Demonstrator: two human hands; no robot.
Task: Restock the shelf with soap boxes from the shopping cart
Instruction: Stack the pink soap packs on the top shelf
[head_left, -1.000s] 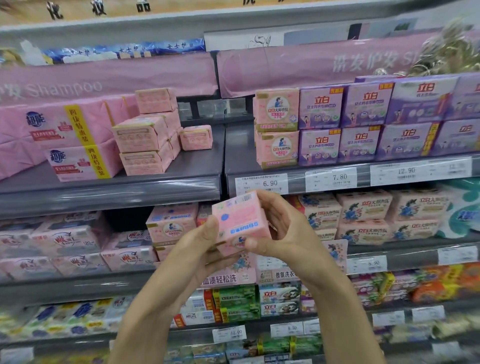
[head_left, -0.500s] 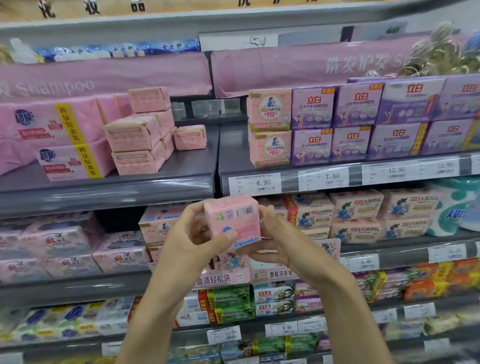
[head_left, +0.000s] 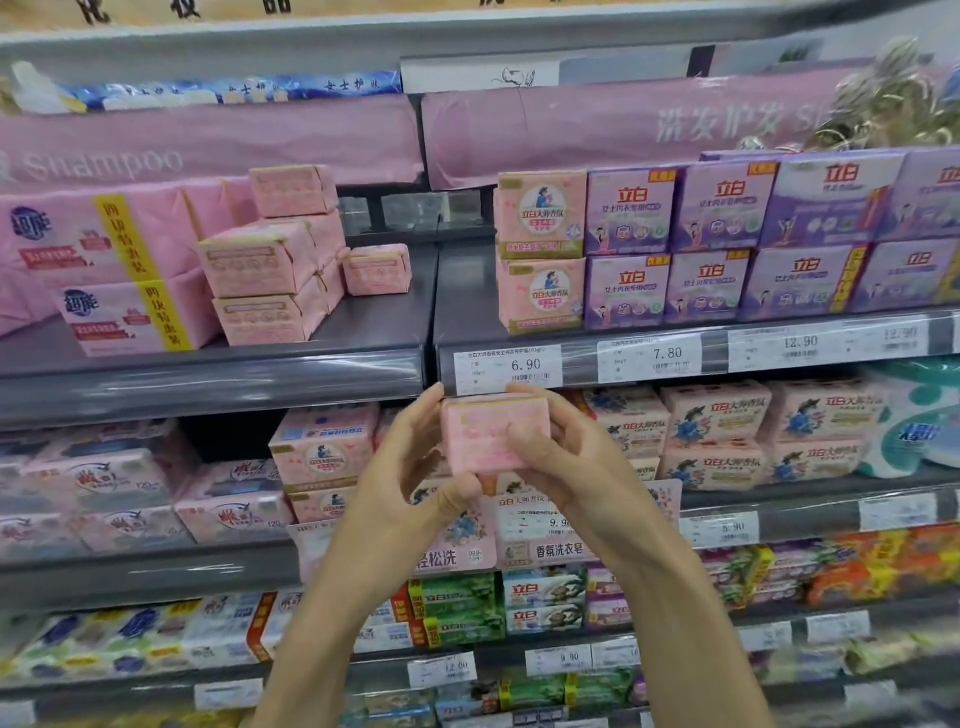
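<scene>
My two forearms rise from the bottom of the view and meet in the middle. My left hand (head_left: 410, 483) grips the pink soap box (head_left: 488, 431) at its left end, fingers curled up along the side and the thumb pressed in under its lower edge. My right hand (head_left: 563, 457) holds the other end, fingers wrapped over the front face and the top corner. The box lies level between them with its long printed face turned to me. It is in the air in front of the shelves.

Just above my fingertips runs the front rail of the upper shelf (head_left: 374, 325), and a white price tag (head_left: 508, 366) on it reads 6.90. Behind my hands the middle shelf carries pink flowered boxes (head_left: 717, 415). Lower down, past my wrists, sit green boxes (head_left: 457, 608).

On the upper shelf, to the left, stands a stack of pink boxes (head_left: 260, 280) that look like the one I hold. A lone box (head_left: 376, 269) sits just beside it. To the right of that comes a bare stretch of dark shelf, then two pink picture boxes (head_left: 540, 249) set one on the other. Rows of purple boxes (head_left: 717, 239) stand touching them on the far side. Farthest back, a pink banner (head_left: 208, 145) marked Shampoo hangs across the top.
</scene>
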